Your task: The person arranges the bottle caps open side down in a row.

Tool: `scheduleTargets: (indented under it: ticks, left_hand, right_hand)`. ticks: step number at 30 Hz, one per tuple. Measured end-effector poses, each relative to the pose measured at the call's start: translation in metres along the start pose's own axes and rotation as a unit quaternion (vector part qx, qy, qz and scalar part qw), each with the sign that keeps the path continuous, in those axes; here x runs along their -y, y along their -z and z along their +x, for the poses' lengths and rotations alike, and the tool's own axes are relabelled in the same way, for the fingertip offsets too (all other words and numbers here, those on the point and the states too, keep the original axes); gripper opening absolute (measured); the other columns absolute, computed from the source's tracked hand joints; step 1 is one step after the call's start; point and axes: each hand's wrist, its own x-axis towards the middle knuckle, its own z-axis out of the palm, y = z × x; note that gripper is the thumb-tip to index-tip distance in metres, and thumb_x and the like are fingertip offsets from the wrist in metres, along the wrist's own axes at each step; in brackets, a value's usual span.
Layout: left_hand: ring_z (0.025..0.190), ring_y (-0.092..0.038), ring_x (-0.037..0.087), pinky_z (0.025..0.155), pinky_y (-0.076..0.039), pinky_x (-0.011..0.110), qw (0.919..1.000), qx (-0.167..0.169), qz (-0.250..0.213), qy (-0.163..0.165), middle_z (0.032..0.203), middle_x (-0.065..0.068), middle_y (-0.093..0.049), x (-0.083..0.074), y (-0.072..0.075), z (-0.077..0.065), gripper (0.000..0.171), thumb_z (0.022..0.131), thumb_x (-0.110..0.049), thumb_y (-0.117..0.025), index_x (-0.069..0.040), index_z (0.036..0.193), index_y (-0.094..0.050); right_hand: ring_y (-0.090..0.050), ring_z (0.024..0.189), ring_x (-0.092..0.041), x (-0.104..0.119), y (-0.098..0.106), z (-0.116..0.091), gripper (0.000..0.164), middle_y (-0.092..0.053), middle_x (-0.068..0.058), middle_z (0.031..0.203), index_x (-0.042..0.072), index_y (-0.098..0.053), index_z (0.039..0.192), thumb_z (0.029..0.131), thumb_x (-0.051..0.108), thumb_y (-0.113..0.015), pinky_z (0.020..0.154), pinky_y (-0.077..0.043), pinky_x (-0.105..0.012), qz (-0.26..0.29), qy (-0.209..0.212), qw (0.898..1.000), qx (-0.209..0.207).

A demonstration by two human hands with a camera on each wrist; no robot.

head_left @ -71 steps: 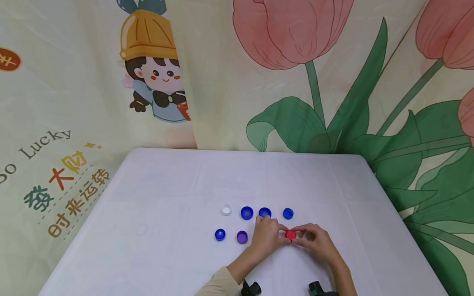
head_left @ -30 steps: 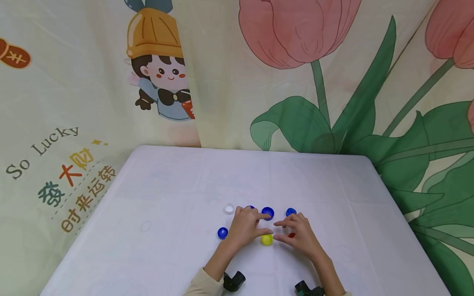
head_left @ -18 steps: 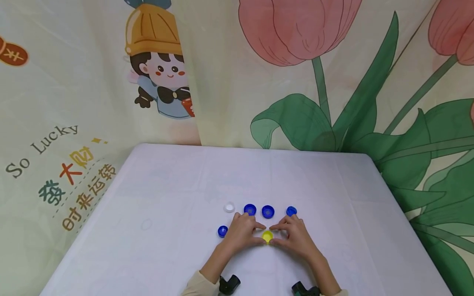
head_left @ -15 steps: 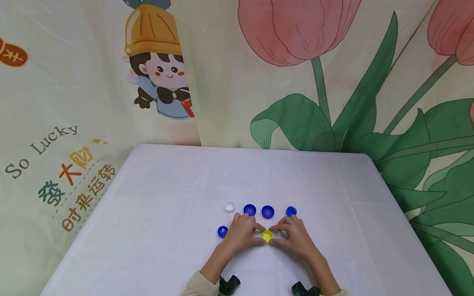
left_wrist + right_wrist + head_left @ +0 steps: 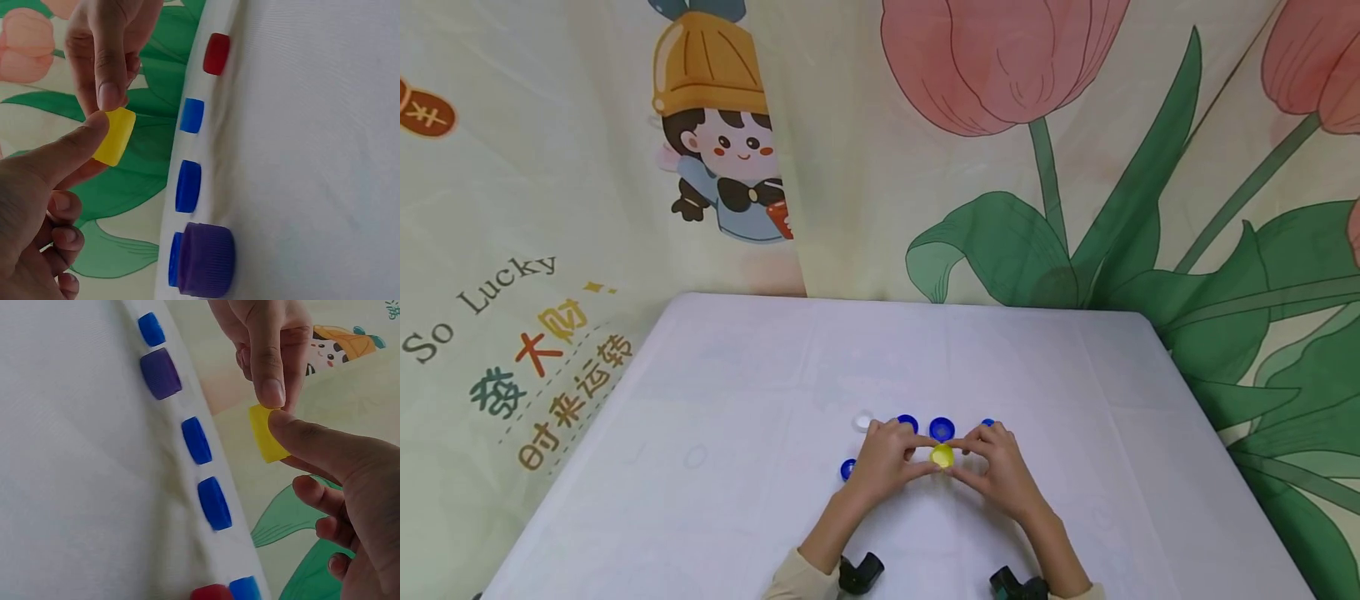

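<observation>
Left hand [image 5: 880, 458], right hand [image 5: 1003, 468]: both pinch one yellow cap [image 5: 942, 457], which I view raised above the table [image 5: 760, 400], well in from its far edge.

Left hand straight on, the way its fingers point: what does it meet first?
Past the yellow cap it pinches, the left hand would likely meet the right hand, which pinches the same cap; any gap between the two is hard to judge.
</observation>
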Motion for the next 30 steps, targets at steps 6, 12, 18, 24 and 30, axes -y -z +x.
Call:
scheduleTargets:
  ticks: [6, 12, 18, 24, 30]
  left_hand:
    - [0.058, -0.03, 0.004, 0.063, -0.024, 0.027, 0.9961, -0.061, -0.063, 0.0, 0.056, -0.011, -0.031, -0.008, 0.019, 0.006, 0.033, 0.069, -0.038, -0.078, -0.018, 0.096, -0.075]
    - [0.06, -0.031, 0.005, 0.064, -0.025, 0.028, 0.9909, -0.083, -0.105, -0.004, 0.055, -0.003, -0.038, -0.016, 0.032, 0.01, 0.034, 0.068, -0.034, -0.08, -0.016, 0.096, -0.075]
    - [0.058, -0.032, 0.004, 0.062, -0.026, 0.027, 0.9859, -0.062, -0.151, 0.038, 0.056, -0.008, -0.036, -0.017, 0.035, 0.01, 0.037, 0.07, -0.034, -0.079, -0.015, 0.1, -0.073]
    - [0.048, -0.033, 0.004, 0.045, -0.026, 0.019, 0.9513, -0.003, -0.264, 0.159, 0.055, -0.01, -0.036, -0.019, 0.033, 0.008, 0.037, 0.078, -0.039, -0.072, -0.01, 0.101, -0.072]
    - [0.048, -0.033, 0.006, 0.043, -0.025, 0.02, 0.909, 0.069, -0.34, 0.231, 0.055, -0.005, -0.039, -0.017, 0.029, 0.009, 0.035, 0.081, -0.036, -0.07, -0.006, 0.097, -0.073]
  right_hand:
    - [-0.035, 0.079, -0.006, 0.014, 0.015, 0.011, 0.032, -0.054, 0.009, 0.084, 0.015, -0.072, 0.099, 0.071, 0.028, -0.08, 0.07, -0.028, -0.029, 0.013, -0.003, 0.999, -0.032]
    - [-0.036, 0.08, -0.01, 0.024, 0.026, 0.017, 0.032, -0.054, 0.008, 0.086, 0.014, -0.072, 0.101, 0.073, 0.031, -0.078, 0.072, -0.027, -0.032, 0.018, 0.008, 0.999, -0.046]
    - [-0.036, 0.081, -0.01, 0.027, 0.031, 0.019, 0.033, -0.054, 0.009, 0.087, 0.015, -0.072, 0.099, 0.071, 0.032, -0.08, 0.072, -0.027, -0.033, 0.012, 0.0, 0.999, -0.042]
    - [-0.036, 0.081, -0.009, 0.026, 0.029, 0.018, 0.033, -0.053, 0.01, 0.086, 0.016, -0.073, 0.097, 0.069, 0.03, -0.082, 0.072, -0.027, -0.032, 0.0, 0.007, 0.999, -0.044]
    - [-0.036, 0.081, -0.009, 0.025, 0.028, 0.018, 0.034, -0.053, 0.011, 0.085, 0.017, -0.073, 0.095, 0.065, 0.027, -0.085, 0.071, -0.028, -0.032, -0.006, 0.007, 0.999, -0.051]
